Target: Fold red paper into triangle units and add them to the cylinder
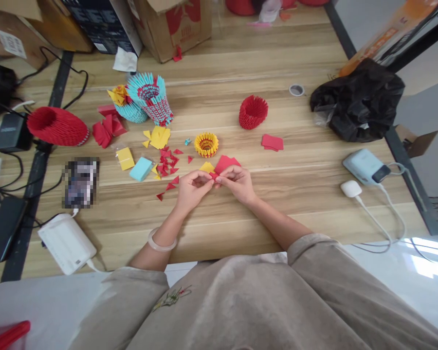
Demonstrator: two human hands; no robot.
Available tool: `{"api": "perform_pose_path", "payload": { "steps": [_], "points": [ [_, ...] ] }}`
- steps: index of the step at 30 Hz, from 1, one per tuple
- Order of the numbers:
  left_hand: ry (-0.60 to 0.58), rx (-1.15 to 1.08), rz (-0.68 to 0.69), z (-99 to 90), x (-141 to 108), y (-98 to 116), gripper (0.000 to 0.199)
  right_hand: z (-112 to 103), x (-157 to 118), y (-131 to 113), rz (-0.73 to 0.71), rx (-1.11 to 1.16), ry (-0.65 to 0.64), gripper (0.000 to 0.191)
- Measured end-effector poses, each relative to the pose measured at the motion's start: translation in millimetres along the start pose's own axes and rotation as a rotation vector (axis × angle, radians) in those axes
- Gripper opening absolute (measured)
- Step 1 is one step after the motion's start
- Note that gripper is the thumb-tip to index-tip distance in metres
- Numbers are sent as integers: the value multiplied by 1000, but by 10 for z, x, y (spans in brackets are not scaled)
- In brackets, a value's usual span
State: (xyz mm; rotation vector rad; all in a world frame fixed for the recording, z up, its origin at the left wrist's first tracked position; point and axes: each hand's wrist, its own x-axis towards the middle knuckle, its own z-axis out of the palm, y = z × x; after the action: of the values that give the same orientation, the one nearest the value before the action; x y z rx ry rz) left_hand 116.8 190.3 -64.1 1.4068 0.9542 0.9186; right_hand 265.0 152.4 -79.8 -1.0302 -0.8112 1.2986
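Observation:
Between my two hands is a small piece of red paper [214, 176], pinched at both ends. My left hand [193, 190] grips its left end with thumb and forefinger. The right end sits between the thumb and fingers of my right hand [240, 184]. Just beyond my fingers lie red paper sheets [228, 163] and a yellow paper piece [206, 167]. A yellow folded-paper ring [206, 145] stands a little farther off. Folded red paper triangles [165, 162] are scattered to the left of my left hand. The folds of the held paper are mostly covered by my fingertips.
Farther back stand a red folded-paper cup [253, 112] and a blue-and-red paper vase [153, 99]. A phone [81, 182] and a white power bank [67, 243] lie left. On the right are a black plastic bag [357, 102] and a light-blue power bank [365, 166] with cables.

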Motion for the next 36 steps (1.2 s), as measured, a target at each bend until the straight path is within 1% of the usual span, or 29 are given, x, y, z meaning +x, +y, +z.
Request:
{"api": "perform_pose_path", "payload": {
  "steps": [2, 4, 5, 7, 9, 11, 13, 15, 17, 19, 21, 24, 26, 27, 29, 31, 36],
  "points": [
    [50, 15, -6, 3, -4, 7, 24, -2, 8, 14, 11, 36, -23, 38],
    [126, 106, 68, -8, -9, 17, 26, -7, 19, 23, 22, 96, -46, 40],
    [158, 180, 147, -22, -11, 21, 23, -12, 25, 24, 31, 128, -45, 41],
    [180, 365, 369, -66, -11, 19, 12, -21, 30, 20, 67, 169, -33, 41],
    [140, 557, 602, -122, -5, 1, 5, -22, 23, 10, 134, 169, -61, 37],
    [55, 705, 771, -174, 3, -31, 9, -14, 6, -1, 194, 148, -132, 36],
    [-24, 787, 866, -201, 8, -58, 10, -2, -13, -7, 194, 125, -170, 33],
    [-64, 815, 900, -196, 5, -58, 12, 2, -22, -7, 157, 100, -155, 29],
    [-48, 782, 877, -165, -2, -25, 13, -10, -18, 0, 123, 79, -125, 27],
    [2, 684, 782, -124, -4, 17, 11, -31, -9, 9, 88, 55, -108, 26],
    [23, 534, 619, -92, 4, 37, 7, -48, 0, 15, 51, 23, -100, 25],
    [-27, 287, 346, -70, 30, 5, 5, -54, 4, 11, 45, -28, -104, 25],
    [-26, 170, 221, -66, 45, -30, 6, -51, 5, 6, 57, -50, -104, 26],
    [-11, 138, 180, -64, 49, -42, 7, -50, 5, 4, 58, -52, -99, 25],
    [4, 116, 135, -61, 49, -49, 8, -50, 7, 3, 41, -43, -81, 25],
    [-7, 129, 123, -59, 45, -42, 9, -49, 10, 2, 15, -43, -60, 24],
    [-71, 234, 198, -76, 48, -29, 13, -26, 1, -1, -23, -103, -23, 26]
  ]
}}
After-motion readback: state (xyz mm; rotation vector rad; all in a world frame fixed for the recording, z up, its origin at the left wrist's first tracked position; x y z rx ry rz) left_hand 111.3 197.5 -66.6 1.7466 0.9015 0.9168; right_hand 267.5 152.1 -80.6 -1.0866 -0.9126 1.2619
